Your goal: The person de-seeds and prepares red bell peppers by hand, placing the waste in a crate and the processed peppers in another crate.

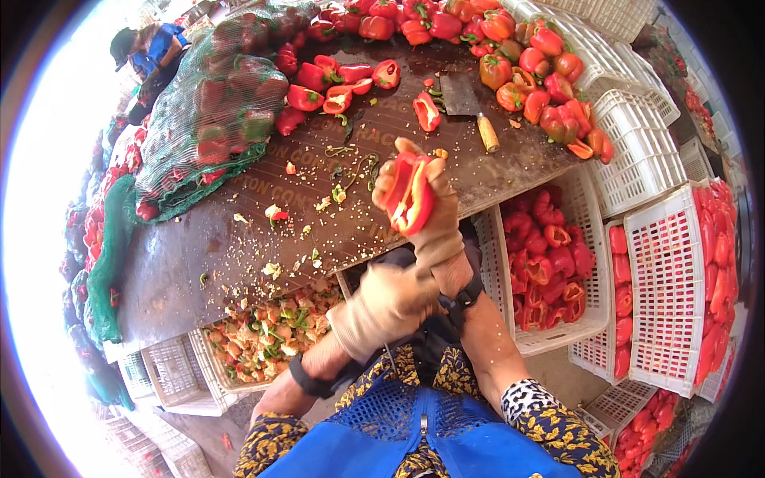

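Note:
My right hand (pixel 439 209), in a beige glove, holds up a cut red bell pepper (pixel 408 194) with its hollow inside showing. My left hand (pixel 388 305), gloved too and blurred, is curled near my right wrist; a thin dark piece shows below it, and whether it grips that cannot be told. Beyond my hands, a cleaver (pixel 469 107) with a wooden handle lies on the brown table (pixel 358 143), beside a pepper piece (pixel 427 112). Cut red peppers (pixel 334 83) lie farther left, and whole peppers (pixel 514 71) are heaped along the far edge.
A green net sack (pixel 215 101) of peppers rests on the table's left. Below the near edge stand a crate of cores and stems (pixel 269 340) and a white crate (pixel 559 340) of cut peppers. More crates (pixel 663 287) are stacked right. Another person (pixel 152 57) is at the upper left.

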A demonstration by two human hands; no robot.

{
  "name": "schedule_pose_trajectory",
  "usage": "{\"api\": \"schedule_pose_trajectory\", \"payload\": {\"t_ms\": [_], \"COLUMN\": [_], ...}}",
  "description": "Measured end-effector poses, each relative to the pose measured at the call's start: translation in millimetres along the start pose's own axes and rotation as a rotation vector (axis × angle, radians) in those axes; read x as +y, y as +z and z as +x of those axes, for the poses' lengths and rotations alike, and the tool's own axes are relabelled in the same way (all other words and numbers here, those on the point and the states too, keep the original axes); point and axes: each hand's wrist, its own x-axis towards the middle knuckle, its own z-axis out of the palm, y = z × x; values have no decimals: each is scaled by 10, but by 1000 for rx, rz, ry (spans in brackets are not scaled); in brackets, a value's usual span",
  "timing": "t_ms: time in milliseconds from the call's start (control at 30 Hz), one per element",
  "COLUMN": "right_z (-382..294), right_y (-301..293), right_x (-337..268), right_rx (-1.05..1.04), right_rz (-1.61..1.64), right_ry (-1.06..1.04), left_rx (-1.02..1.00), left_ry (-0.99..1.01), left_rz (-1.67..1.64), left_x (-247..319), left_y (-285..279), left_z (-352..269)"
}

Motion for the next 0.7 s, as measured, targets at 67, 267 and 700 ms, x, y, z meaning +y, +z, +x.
{"api": "schedule_pose_trajectory", "payload": {"t_ms": [67, 267, 700], "right_z": [33, -53, -87], "right_y": [26, 272, 173], "right_x": [-102, -112, -106], "right_rx": [-80, -106, -36], "right_rz": [77, 34, -208], "right_ry": [7, -1, 74], "left_rx": [-35, 276, 230], "left_ry": [-134, -387, 343], "left_rz": [-101, -272, 203], "left_x": [-52, 0, -110], "left_y": [-35, -473, -199], "left_z": [-148, 55, 223]}}
